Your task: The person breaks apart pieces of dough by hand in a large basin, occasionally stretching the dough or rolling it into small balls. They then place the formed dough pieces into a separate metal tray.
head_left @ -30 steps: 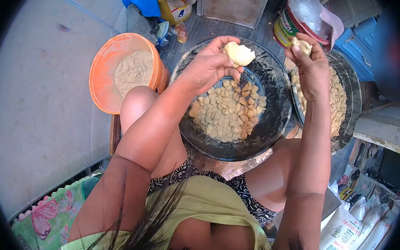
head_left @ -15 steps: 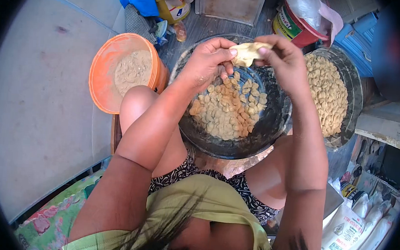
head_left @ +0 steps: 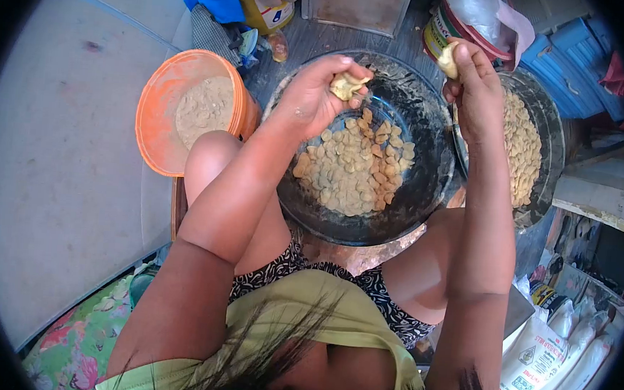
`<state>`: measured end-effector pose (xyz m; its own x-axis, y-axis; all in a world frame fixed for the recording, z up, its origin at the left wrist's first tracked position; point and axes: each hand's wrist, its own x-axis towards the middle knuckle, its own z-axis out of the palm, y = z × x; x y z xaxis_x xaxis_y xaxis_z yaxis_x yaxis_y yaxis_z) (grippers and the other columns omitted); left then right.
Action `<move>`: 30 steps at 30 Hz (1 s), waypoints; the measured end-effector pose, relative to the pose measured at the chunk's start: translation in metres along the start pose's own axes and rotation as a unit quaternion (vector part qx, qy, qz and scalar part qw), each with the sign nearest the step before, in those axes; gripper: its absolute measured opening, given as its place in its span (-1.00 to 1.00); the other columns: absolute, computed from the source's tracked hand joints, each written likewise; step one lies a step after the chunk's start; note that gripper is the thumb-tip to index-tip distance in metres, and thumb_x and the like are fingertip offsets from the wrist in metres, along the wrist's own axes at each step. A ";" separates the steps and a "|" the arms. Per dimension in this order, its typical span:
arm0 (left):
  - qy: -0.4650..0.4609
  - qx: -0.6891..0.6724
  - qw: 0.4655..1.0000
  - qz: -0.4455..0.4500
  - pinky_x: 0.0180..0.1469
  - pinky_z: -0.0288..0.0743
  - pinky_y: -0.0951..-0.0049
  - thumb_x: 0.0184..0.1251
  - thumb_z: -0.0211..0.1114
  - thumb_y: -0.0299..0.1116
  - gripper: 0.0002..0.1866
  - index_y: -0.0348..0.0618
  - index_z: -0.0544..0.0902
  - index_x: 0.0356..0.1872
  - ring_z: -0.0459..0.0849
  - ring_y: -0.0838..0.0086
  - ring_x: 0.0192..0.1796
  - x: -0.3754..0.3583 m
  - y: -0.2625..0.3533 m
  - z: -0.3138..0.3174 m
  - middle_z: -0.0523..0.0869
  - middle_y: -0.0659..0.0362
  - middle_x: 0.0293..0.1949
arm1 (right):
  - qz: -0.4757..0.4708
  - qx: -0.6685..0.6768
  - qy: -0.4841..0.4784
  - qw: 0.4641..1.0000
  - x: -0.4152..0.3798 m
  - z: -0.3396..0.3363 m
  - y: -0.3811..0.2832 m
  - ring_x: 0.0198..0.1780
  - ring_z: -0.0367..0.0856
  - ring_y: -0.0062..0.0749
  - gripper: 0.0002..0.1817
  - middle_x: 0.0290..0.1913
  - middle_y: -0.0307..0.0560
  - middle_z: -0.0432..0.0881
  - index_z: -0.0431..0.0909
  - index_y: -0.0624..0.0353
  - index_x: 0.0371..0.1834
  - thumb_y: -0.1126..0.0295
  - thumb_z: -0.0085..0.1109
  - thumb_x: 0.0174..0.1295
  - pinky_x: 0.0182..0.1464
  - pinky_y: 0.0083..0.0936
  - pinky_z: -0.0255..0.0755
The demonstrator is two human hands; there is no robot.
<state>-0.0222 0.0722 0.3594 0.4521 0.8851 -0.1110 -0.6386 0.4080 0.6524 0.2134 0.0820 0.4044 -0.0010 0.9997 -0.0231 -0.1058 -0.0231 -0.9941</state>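
Note:
My left hand (head_left: 314, 98) is above the far left part of a round black basin (head_left: 426, 202), its fingers closed round a pale yellow lump of dough (head_left: 347, 86). Up and to the right, my right hand (head_left: 479, 84) pinches a smaller piece of dough (head_left: 448, 61) between thumb and fingers, past the basin's far right rim. The two pieces are apart. Inside the basin lies a heap of small flattened dough pieces (head_left: 345, 172), some dusted pale and some browner.
An orange bucket (head_left: 144, 135) of pale powder stands left of the basin. At right, a second dark basin (head_left: 553, 167) holds many similar pieces. Beyond it are a red and green bucket (head_left: 436, 34) and blue plastic (head_left: 570, 61). Printed white sacks (head_left: 534, 362) lie lower right.
The stretched dough held between both hands is now in two pieces. My right hand has moved up and right with one; my left hand keeps the other, slightly left of before.

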 end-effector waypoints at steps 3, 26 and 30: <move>-0.007 0.073 0.997 -0.008 -0.31 0.46 0.52 0.24 0.13 -0.44 -0.69 -0.30 0.46 0.00 0.57 0.43 -0.28 0.001 -0.005 -0.011 0.60 0.07 -0.25 | 0.050 0.017 0.061 0.997 0.001 0.005 0.005 -0.36 0.47 -0.60 -0.68 -0.27 -0.19 0.52 0.46 0.21 -0.04 0.19 0.00 0.33 -0.37 -0.70 0.43; 0.110 0.532 0.818 -0.189 0.21 0.20 0.21 0.22 0.14 0.10 -0.42 -0.23 0.59 -0.01 0.33 0.15 0.26 -0.019 -0.058 -0.148 0.34 0.01 0.27 | 0.258 -0.121 -0.053 0.957 -0.021 -0.033 0.140 0.09 0.44 -0.19 -0.25 0.22 -0.01 0.37 0.20 0.12 0.31 -0.15 0.04 0.19 0.08 -0.32 0.33; 0.298 0.472 0.816 -0.151 0.08 0.34 0.28 0.20 0.16 0.07 -0.43 -0.28 0.56 -0.02 0.55 0.20 0.04 -0.008 -0.113 -0.204 0.62 -0.06 -0.05 | 0.252 -0.311 -0.043 0.916 -0.012 -0.101 0.233 0.10 0.49 -0.23 -0.32 0.04 0.08 0.55 0.38 0.38 0.14 0.01 0.21 0.14 0.14 -0.42 0.32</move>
<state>-0.0805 0.0647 0.1339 -0.0633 0.8424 -0.5350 0.3361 0.5228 0.7834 0.2889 0.0644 0.1627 0.0249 0.8580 -0.5130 0.5156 -0.4507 -0.7287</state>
